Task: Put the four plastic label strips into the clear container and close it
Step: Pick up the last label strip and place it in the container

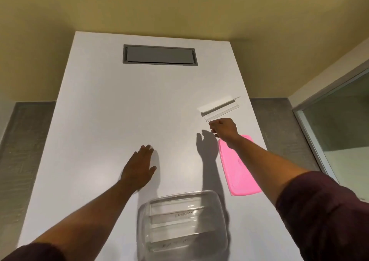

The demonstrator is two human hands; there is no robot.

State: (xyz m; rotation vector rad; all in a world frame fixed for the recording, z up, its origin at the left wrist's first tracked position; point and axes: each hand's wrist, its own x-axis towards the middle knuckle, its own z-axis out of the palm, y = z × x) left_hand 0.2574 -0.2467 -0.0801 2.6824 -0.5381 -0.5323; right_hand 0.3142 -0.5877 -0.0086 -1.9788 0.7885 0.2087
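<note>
The clear container (182,226) stands open at the near edge of the white table (119,111), with label strips (171,216) lying inside it. A clear plastic label strip (219,109) lies farther away on the right side of the table. My right hand (223,130) reaches out just below that strip, fingers curled at its near edge; whether it grips the strip I cannot tell. My left hand (139,169) rests flat on the table, fingers spread, left of and beyond the container. The pink lid (237,167) lies flat to the right of the container, under my right forearm.
A grey recessed cable hatch (159,57) sits in the far middle of the table. Beyond the right table edge are a grey floor and a glass partition (335,121). The table's far end meets a yellow wall.
</note>
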